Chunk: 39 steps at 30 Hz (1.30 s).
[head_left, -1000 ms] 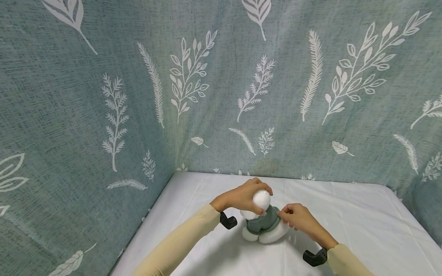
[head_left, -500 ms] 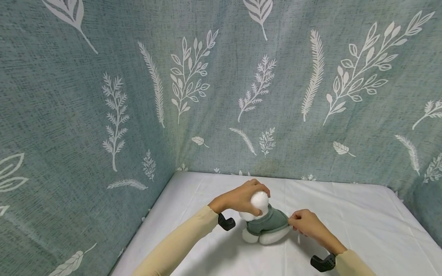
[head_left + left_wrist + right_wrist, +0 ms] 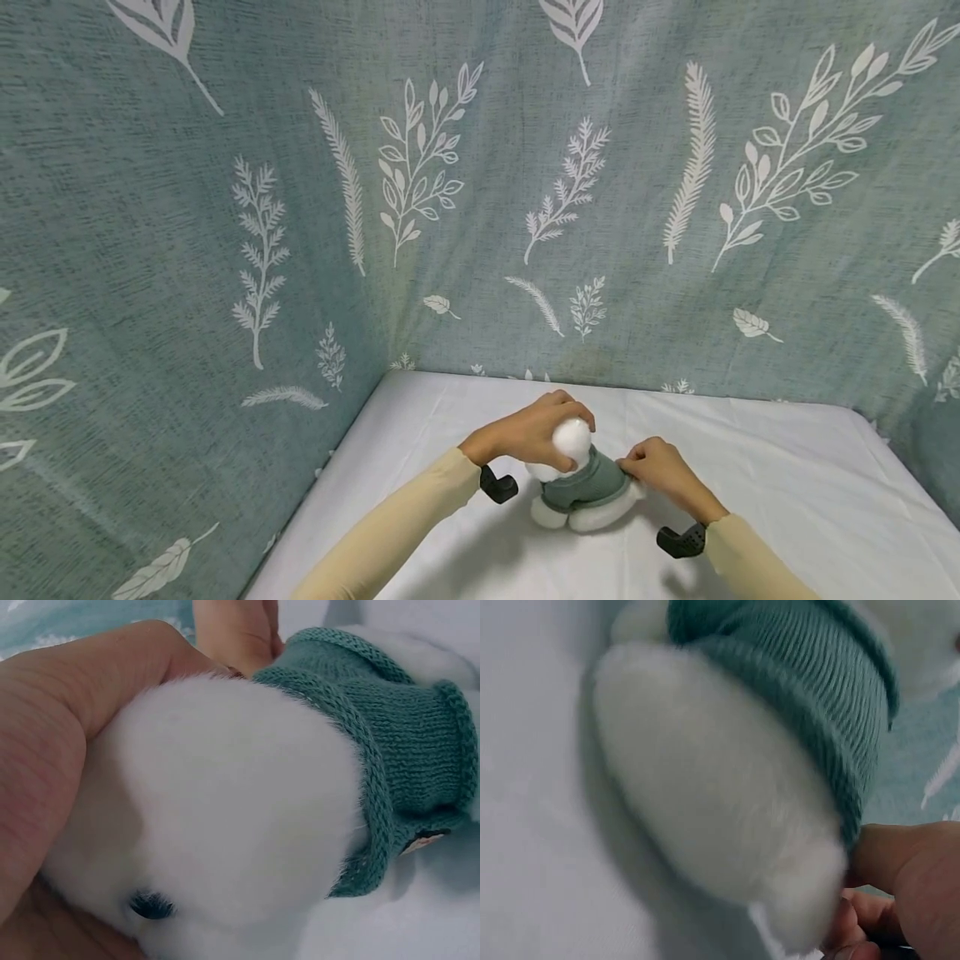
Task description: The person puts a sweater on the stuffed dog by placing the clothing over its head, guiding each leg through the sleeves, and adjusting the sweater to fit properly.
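A white plush animal (image 3: 600,515) in a green knitted sweater (image 3: 592,483) sits on the white-covered table. Its furry head (image 3: 225,795), with a dark eye showing in the left wrist view, is gripped from above by my left hand (image 3: 536,429). At the toy's back end my right hand (image 3: 663,471) pinches the hem of the sweater. The right wrist view shows that hand's thumb and fingers (image 3: 885,862) at the rolled hem, beside the toy's stubby tail (image 3: 806,900). A small patch (image 3: 425,841) is on the sweater; its details are unclear.
The white cloth-covered table (image 3: 787,500) reaches back to a blue-green curtain (image 3: 480,317) with white leaf prints. The curtain also stands along the left side and at the far right. Each wrist carries a black device.
My right hand first drew the sweater's back hem out to the right, then moved back in toward the toy and slightly up. The left hand keeps its grip on the head.
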Tool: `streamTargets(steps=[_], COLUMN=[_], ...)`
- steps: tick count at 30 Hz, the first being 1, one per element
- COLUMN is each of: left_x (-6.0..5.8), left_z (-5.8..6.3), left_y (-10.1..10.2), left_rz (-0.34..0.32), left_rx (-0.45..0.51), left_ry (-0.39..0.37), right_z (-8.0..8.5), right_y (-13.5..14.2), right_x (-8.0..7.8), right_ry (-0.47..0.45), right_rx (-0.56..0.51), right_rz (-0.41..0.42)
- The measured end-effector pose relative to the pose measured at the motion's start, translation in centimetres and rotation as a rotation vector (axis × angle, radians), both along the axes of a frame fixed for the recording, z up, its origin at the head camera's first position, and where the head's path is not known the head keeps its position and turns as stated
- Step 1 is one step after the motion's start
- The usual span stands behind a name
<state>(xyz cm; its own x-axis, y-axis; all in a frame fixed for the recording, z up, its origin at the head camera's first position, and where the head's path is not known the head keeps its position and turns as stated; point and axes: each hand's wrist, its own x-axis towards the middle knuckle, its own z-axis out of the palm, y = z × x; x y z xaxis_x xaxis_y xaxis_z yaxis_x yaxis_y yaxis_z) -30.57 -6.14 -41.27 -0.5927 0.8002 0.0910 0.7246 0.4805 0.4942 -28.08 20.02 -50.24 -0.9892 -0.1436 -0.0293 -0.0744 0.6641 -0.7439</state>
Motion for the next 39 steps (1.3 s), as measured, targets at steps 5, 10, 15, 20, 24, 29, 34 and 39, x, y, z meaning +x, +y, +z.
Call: streamTargets(steps=[5, 10, 15, 20, 24, 29, 34, 39], left_x=[0.2, 0.0, -0.1, -0.1, 0.0, 0.0, 0.1, 0.1], left_z=[0.1, 0.1, 0.2, 0.3, 0.3, 0.3, 0.2, 0.0], left_y=[0.0, 0.0, 0.0, 0.1, 0.1, 0.2, 0.1, 0.1], left_rz=[0.004, 0.006, 0.007, 0.01, 0.011, 0.013, 0.021, 0.027], left_rx=[-0.004, -0.007, -0.01, -0.015, -0.017, -0.023, -0.027, -0.025], left_ry=[-0.011, 0.002, 0.007, 0.011, 0.025, 0.039, 0.032, 0.013], right_z=[0.0, 1.3, 2.7, 2.9, 2.5, 2.0, 1.7, 1.4], right_y=[0.3, -0.3, -0.5, -1.0, -1.6, -2.3, -2.3, -1.2], right_x=[0.2, 0.4, 1.0, 1.4, 1.4, 1.1, 1.2, 2.2], right_ry=[0.036, 0.183, 0.17, 0.189, 0.246, 0.259, 0.203, 0.127], right_rx=[0.027, 0.041, -0.08, -0.124, -0.124, -0.155, -0.19, -0.186], right_rz=[0.031, 0.096, 0.234, 0.292, 0.268, 0.264, 0.259, 0.189])
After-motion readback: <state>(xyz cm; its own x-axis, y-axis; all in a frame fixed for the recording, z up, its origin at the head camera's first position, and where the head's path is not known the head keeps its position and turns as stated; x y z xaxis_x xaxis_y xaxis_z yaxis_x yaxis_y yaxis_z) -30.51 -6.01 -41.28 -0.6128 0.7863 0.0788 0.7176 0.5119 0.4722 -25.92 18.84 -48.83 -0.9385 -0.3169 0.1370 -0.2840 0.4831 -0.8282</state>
